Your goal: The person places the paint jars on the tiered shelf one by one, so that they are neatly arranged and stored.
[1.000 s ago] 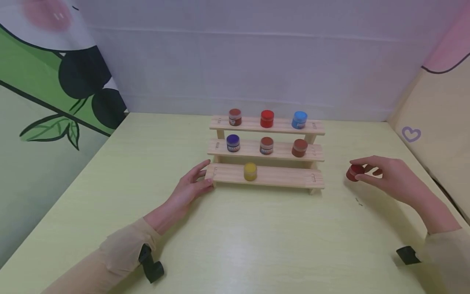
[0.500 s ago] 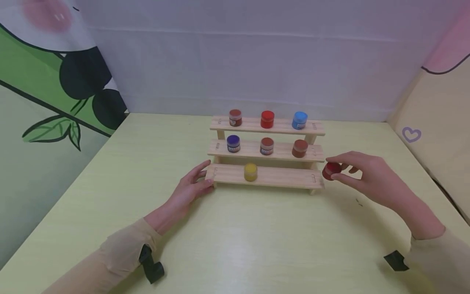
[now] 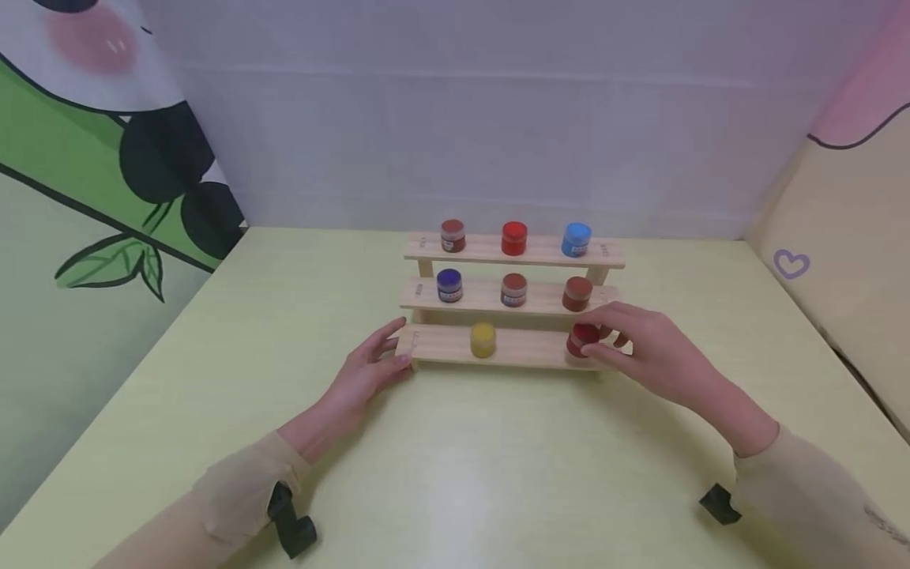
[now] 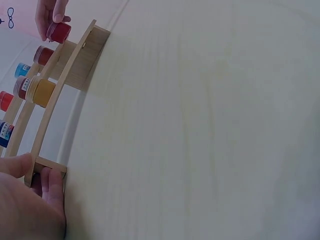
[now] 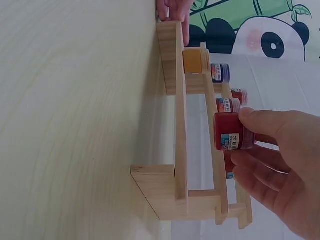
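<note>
A dark red paint jar (image 3: pixel 581 340) is pinched between the thumb and fingers of my right hand (image 3: pixel 654 352). It hangs above the right part of the lowest shelf; the right wrist view shows a gap between the jar's base and the board. At the left end of the three-step wooden rack (image 3: pixel 533 348), my left hand (image 3: pixel 359 379) grips the lowest board, thumb on top and fingers beneath. A yellow paint jar (image 3: pixel 483 341) stands on that same board, left of the middle.
On the middle step stand a dark blue jar (image 3: pixel 449 286) and two brownish-red jars (image 3: pixel 514 290). The top step carries a brownish-red jar (image 3: pixel 453 235), a bright red jar (image 3: pixel 514 238) and a light blue jar (image 3: pixel 576 239). Behind the table (image 3: pixel 455 458) rises a pale cloth backdrop (image 3: pixel 455 142).
My right hand has carried the dark red jar leftward, from beside the rack to over the lowest shelf's right part. My left hand stays at the rack's left end.
</note>
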A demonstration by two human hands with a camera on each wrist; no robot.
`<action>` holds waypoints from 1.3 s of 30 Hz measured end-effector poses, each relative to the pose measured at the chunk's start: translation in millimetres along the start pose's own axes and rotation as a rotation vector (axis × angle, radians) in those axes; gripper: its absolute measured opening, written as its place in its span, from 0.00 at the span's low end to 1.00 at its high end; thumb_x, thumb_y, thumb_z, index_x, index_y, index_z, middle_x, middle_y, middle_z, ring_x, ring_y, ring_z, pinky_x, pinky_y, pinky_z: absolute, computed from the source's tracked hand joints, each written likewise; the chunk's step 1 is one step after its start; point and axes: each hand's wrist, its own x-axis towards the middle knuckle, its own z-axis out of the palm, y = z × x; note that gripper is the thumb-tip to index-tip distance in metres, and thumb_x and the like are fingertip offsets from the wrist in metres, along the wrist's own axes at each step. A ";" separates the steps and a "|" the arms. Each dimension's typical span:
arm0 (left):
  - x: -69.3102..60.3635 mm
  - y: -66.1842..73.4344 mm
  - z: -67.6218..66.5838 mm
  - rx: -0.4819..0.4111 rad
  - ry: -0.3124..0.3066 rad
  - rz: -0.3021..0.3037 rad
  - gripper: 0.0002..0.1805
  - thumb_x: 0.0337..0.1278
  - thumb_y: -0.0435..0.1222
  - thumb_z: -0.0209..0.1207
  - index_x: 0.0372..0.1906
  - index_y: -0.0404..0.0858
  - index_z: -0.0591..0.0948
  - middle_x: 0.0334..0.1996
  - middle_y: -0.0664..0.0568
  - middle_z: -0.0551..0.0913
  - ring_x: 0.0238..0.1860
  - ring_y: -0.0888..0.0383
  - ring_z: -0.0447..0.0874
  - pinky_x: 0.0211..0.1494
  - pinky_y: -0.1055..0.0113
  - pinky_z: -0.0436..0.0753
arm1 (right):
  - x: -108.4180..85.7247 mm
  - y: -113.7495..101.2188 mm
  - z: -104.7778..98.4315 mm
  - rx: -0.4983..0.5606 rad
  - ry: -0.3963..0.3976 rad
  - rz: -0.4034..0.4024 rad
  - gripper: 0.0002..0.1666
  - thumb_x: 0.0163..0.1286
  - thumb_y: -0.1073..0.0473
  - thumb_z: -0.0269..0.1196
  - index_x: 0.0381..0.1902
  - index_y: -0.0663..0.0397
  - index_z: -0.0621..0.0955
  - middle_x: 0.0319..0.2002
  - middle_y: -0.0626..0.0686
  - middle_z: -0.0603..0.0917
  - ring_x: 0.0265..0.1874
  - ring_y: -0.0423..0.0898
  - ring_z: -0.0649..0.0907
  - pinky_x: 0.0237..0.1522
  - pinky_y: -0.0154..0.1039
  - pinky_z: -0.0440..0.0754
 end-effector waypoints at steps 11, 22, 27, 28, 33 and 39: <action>-3.0 -1.6 -0.1 0.020 -0.001 0.001 0.35 0.70 0.32 0.54 0.77 0.51 0.58 0.70 0.43 0.65 0.53 0.62 0.80 0.61 0.70 0.83 | 11.9 -2.4 19.2 0.058 -0.024 0.049 0.21 0.62 0.60 0.71 0.54 0.51 0.82 0.45 0.48 0.86 0.37 0.40 0.83 0.35 0.29 0.85; -4.6 -1.1 -0.3 0.028 0.006 0.010 0.35 0.70 0.32 0.54 0.77 0.52 0.58 0.70 0.43 0.66 0.55 0.60 0.80 0.62 0.69 0.83 | 19.7 -5.2 24.8 0.091 -0.076 0.054 0.23 0.65 0.60 0.68 0.58 0.50 0.81 0.48 0.51 0.86 0.37 0.41 0.85 0.38 0.31 0.86; -3.7 -0.2 1.0 0.015 0.013 0.008 0.35 0.70 0.31 0.54 0.77 0.52 0.59 0.70 0.43 0.65 0.54 0.60 0.80 0.61 0.69 0.83 | 21.1 -3.7 27.1 0.080 -0.065 0.032 0.23 0.65 0.60 0.68 0.58 0.51 0.81 0.48 0.51 0.86 0.36 0.40 0.86 0.37 0.32 0.87; -3.2 -0.3 1.2 0.011 0.016 0.007 0.35 0.70 0.31 0.54 0.77 0.52 0.59 0.70 0.43 0.65 0.54 0.61 0.80 0.61 0.69 0.83 | 21.3 -3.3 27.7 0.078 -0.060 0.028 0.23 0.65 0.60 0.68 0.58 0.51 0.81 0.47 0.51 0.86 0.35 0.40 0.86 0.37 0.32 0.87; -0.6 -1.4 1.8 0.008 0.018 0.006 0.35 0.69 0.31 0.54 0.77 0.52 0.59 0.70 0.43 0.65 0.54 0.61 0.80 0.61 0.69 0.83 | 20.9 -1.0 30.6 0.067 -0.048 0.025 0.23 0.63 0.60 0.69 0.57 0.51 0.82 0.46 0.50 0.87 0.34 0.39 0.85 0.36 0.32 0.87; 0.9 -3.1 1.0 0.013 0.016 0.009 0.35 0.69 0.31 0.54 0.77 0.52 0.59 0.70 0.43 0.65 0.53 0.62 0.80 0.61 0.69 0.83 | 20.4 1.0 33.7 0.074 -0.053 0.026 0.22 0.64 0.60 0.69 0.57 0.51 0.82 0.46 0.49 0.87 0.35 0.39 0.84 0.37 0.31 0.86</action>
